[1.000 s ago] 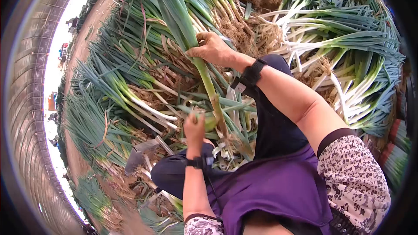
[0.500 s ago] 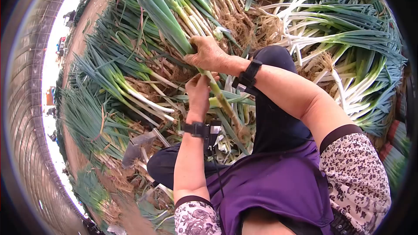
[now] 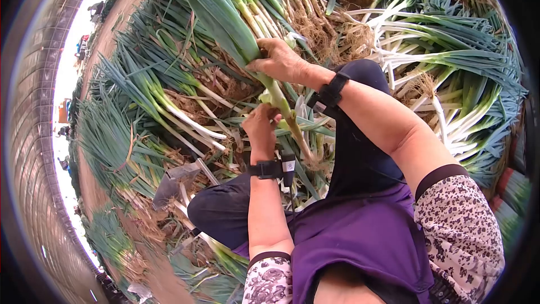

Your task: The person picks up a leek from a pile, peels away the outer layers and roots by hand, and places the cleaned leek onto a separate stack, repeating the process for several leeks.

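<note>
Leek (image 3: pixel 216 14) stays grasped in the right hand (image 3: pixel 281 63), while the left hand (image 3: pixel 260 126), now nearer the roots (image 3: pixel 316 164), pinches loosened sheath (image 3: pixel 266 98).

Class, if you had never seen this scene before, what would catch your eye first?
Probably the large leek-like plant slanting down through the upper middle, gripped by the right hand, with the left hand close beside its stem lower down. The purple garment at bottom centre stands out against the greens, as do the bright white stems fanned across the upper right.
</note>
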Tool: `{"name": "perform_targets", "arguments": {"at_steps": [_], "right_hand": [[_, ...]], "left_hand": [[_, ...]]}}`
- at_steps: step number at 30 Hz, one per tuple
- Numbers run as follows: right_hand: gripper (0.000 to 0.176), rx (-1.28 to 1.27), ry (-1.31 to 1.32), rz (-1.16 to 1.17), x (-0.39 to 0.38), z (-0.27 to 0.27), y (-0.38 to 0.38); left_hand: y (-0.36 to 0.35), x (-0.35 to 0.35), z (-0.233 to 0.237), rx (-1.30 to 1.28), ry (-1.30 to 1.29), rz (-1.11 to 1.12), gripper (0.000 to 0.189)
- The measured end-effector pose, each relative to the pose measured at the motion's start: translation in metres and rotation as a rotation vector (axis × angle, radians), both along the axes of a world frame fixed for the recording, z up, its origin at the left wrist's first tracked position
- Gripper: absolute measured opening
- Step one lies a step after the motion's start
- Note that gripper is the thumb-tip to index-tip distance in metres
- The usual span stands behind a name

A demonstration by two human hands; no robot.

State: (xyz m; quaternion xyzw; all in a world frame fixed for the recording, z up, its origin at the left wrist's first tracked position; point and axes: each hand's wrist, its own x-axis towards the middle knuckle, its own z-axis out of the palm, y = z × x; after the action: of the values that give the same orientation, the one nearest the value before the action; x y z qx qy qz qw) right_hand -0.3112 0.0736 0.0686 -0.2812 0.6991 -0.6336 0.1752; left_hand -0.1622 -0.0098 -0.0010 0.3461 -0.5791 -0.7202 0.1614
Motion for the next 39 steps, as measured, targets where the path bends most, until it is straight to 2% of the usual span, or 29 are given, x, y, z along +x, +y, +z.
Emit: {"name": "perform_targets", "arguments": {"at_steps": [2, 4, 6, 7, 9, 10, 12, 14, 16, 17, 18, 19, 20, 21, 22, 24, 25, 26, 27, 28, 29, 31, 32, 34, 36, 39], "right_hand": [[0.032, -0.109, -0.121, 0.123, -0.004, -0.007, -0.003], [0.032, -0.121, -0.118, 0.156, -0.002, 0.001, 0.0], [0.035, -0.064, -0.155, 0.161, -0.002, 0.005, 0.002], [0.035, -0.063, -0.156, 0.16, -0.001, 0.005, 0.003], [0.038, -0.243, -0.489, 0.262, 0.005, 0.006, 0.001], [0.038, -0.242, -0.488, 0.268, 0.013, 0.007, -0.001], [0.039, -0.346, -0.689, 0.332, 0.027, 0.01, -0.003], [0.035, -0.307, -0.757, 0.362, 0.029, 0.012, -0.001], [0.033, -0.374, -0.694, 0.377, 0.027, 0.01, -0.005], [0.032, -0.378, -0.673, 0.349, 0.026, 0.011, -0.008], [0.032, -0.386, -0.647, 0.319, 0.023, 0.013, -0.012], [0.033, -0.32, -0.584, 0.269, 0.023, 0.015, -0.016], [0.035, -0.25, -0.527, 0.211, 0.026, 0.013, -0.018], [0.035, -0.247, -0.534, 0.206, 0.026, 0.006, -0.019], [0.039, -0.208, -0.434, 0.235, 0.024, -0.003, -0.021], [0.043, -0.172, -0.318, 0.283, 0.02, -0.003, -0.025], [0.047, -0.217, -0.301, 0.286, 0.019, -0.001, -0.022], [0.052, -0.262, -0.291, 0.286, 0.021, 0.0, -0.018], [0.06, -0.153, -0.261, 0.246, 0.022, 0.007, -0.012], [0.06, -0.155, -0.262, 0.244, 0.024, 0.006, -0.012], [0.061, -0.151, -0.307, 0.212, 0.026, 0.005, -0.013], [0.065, -0.149, -0.377, 0.129, 0.03, 0.011, -0.012], [0.066, -0.115, -0.317, 0.077, 0.033, 0.013, -0.009], [0.068, -0.139, -0.438, 0.053, 0.037, 0.02, -0.006], [0.07, -0.193, -0.42, 0.05, 0.034, 0.014, -0.007], [0.07, -0.138, -0.376, 0.008, 0.032, 0.017, -0.004]], "left_hand": [[-0.01, 0.011, -0.011, 0.545, -0.024, 0.004, 0.016], [-0.002, 0.012, 0.006, 0.576, -0.02, -0.05, 0.018], [0.008, 0.011, 0.024, 0.778, 0.147, -0.028, 0.02], [0.008, 0.011, 0.022, 0.779, 0.146, -0.029, 0.02], [0.005, 0.01, 0.014, 0.713, 0.185, -0.153, 0.02], [0.0, 0.012, 0.006, 0.711, 0.188, -0.148, 0.02], [-0.007, 0.012, -0.004, 0.721, 0.18, -0.305, 0.022], [-0.006, 0.015, -0.009, 0.698, 0.135, -0.301, 0.02], [0.001, 0.024, -0.009, 0.416, -0.196, -0.528, 0.02], [0.021, 0.038, -0.001, 0.348, -0.299, -0.396, 0.014], [0.019, 0.056, -0.046, 0.207, -0.392, -0.478, 0.011], [0.021, 0.079, -0.074, 0.2, -0.382, -0.436, 0.012], [0.028, 0.086, -0.069, 0.019, -0.532, -0.39, 0.019], [0.013, 0.099, -0.095, -0.725, -0.413, -0.598, 0.023], [-0.005, 0.11, -0.122, -1.468, -0.231, -0.759, 0.027], [-0.005, 0.1, -0.089, -0.826, -0.486, -0.283, 0.028], [0.0, 0.087, -0.055, -0.783, -0.312, -0.1, 0.018], [-0.003, 0.075, -0.04, -0.615, -0.135, -0.051, 0.017], [0.008, 0.063, -0.013, -0.599, -0.07, -0.022, 0.018], [0.018, 0.053, 0.009, -0.583, -0.003, 0.005, 0.019], [0.019, 0.046, 0.014, -0.582, -0.002, 0.003, 0.019], [0.02, 0.033, 0.016, -0.893, 0.033, -0.086, 0.02], [0.021, 0.029, 0.015, -0.888, 0.038, -0.092, 0.02], [0.023, 0.024, 0.01, -0.714, -0.014, -0.081, 0.02], [0.024, 0.023, 0.008, -0.712, -0.016, -0.085, 0.02], [0.02, 0.019, 0.007, -0.775, -0.06, -0.106, 0.018]]}}
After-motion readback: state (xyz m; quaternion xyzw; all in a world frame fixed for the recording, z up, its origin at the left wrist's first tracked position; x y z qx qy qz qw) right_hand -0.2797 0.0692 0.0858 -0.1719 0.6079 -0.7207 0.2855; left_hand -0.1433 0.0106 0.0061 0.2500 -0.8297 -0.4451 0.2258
